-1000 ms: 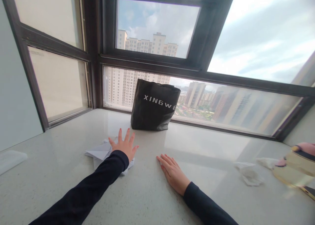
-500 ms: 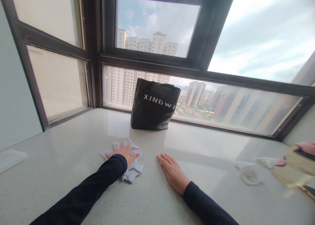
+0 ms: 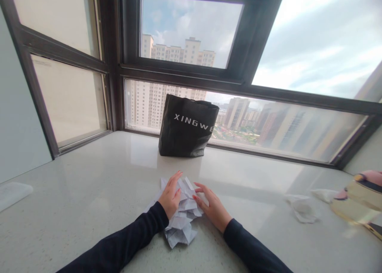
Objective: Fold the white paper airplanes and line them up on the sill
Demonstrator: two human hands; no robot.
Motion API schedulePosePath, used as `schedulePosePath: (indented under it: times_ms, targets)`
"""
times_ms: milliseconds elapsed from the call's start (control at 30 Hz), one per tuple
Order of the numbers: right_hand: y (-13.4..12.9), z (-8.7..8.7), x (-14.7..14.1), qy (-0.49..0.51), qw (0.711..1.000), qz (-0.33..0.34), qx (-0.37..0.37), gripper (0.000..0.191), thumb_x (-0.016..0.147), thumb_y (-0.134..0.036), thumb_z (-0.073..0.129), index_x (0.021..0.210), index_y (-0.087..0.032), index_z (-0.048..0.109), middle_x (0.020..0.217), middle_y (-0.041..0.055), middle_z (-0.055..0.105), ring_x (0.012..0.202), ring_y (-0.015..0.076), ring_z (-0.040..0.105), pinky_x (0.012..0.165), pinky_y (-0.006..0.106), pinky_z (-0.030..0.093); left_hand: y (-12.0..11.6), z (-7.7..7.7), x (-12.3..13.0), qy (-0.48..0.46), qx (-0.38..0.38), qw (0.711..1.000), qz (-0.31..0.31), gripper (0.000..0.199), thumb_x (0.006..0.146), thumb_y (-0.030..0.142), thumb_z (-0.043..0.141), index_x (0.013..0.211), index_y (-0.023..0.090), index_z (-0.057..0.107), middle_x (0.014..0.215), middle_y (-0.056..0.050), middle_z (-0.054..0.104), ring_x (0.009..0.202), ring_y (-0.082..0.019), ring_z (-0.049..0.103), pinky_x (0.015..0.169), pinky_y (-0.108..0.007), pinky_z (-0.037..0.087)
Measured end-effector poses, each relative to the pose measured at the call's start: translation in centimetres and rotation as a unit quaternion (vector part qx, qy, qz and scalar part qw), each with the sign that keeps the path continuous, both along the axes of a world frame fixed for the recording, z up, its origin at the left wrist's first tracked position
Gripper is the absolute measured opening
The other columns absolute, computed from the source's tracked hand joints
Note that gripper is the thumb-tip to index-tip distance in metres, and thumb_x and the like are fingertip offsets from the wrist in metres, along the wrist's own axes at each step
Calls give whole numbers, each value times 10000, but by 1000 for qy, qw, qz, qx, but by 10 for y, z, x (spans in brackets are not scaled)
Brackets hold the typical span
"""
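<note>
Well left of the left hand: white flat item (image 3: 14,195) on the surface (image 3: 74,217). Left hand (image 3: 169,198): fingers straight, held near one another, palm turned inward; no pinch seen. Between the hands: loose heap of folded white papers (image 3: 180,225), spilling toward the wearer. Beyond both hands, by the window: black bag (image 3: 188,129), upright. Right hand (image 3: 213,207): fingers loosely bent, thumb and forefinger apart, at the heap's right side; no grip seen. Well right of it: crumpled white tissue (image 3: 303,209), then a yellow-and-pink object (image 3: 358,197).

Risks (judged): papers by the left wrist could escape under the palm; the nearest ones, lying outside the cupped space, could be left behind if the hands closed; hard squeezing might crush folds or shoot a piece out over the smooth surface.

Unclear: white item cut off at left; papers partly behind left hand, count impossible; fingertip contact uncertain on both hands; bag's contents hidden; yellow-and-pink object blurred, cut off at right.
</note>
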State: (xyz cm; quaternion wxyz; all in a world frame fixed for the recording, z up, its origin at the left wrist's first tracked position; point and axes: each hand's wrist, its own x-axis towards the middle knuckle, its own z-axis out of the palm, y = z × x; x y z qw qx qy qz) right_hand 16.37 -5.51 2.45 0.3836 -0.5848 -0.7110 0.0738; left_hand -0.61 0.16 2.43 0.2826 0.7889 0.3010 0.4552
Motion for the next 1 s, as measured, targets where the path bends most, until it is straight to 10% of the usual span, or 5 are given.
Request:
schedulePosePath:
  times_ms: [200, 500, 833, 1000]
  targets:
    - [0, 0, 0, 30, 999, 7, 13, 382, 719, -220, 500, 1099, -221, 464, 911, 31, 600, 874, 173, 549, 808, 343, 413, 21, 8, -15, -64, -30, 997, 33, 539, 575, -45, 320, 1045, 147, 501, 1139, -90, 503, 1075, -189, 452, 911, -359, 371]
    - [-8, 16, -14, 12, 998, 8, 54, 244, 816, -301, 406, 999, -208, 537, 796, 39, 604, 778, 175, 545, 743, 331, 414, 14, 11, -16, 129, -48, 983, 122, 389, 665, 106, 506, 1041, 204, 496, 1044, -70, 572, 923, -230, 547, 849, -429, 367]
    - [-12, 15, -35, 39, 996, 5, 83, 541, 715, -356, 568, 1190, -205, 357, 852, 31, 577, 720, 158, 525, 720, 317, 428, 2, 25, -13, -167, 24, 986, -3, 238, 761, 150, 469, 995, 189, 483, 1046, -81, 504, 849, -160, 559, 650, -265, 492]
    - [-15, 21, -35, 40, 992, 32, 115, 238, 743, -331, 539, 945, -206, 526, 859, 39, 584, 787, 170, 524, 725, 307, 424, -14, 34, -13, -225, 90, 970, -22, 231, 807, 135, 420, 1021, 201, 479, 1185, -99, 386, 1110, -217, 397, 784, -298, 464]
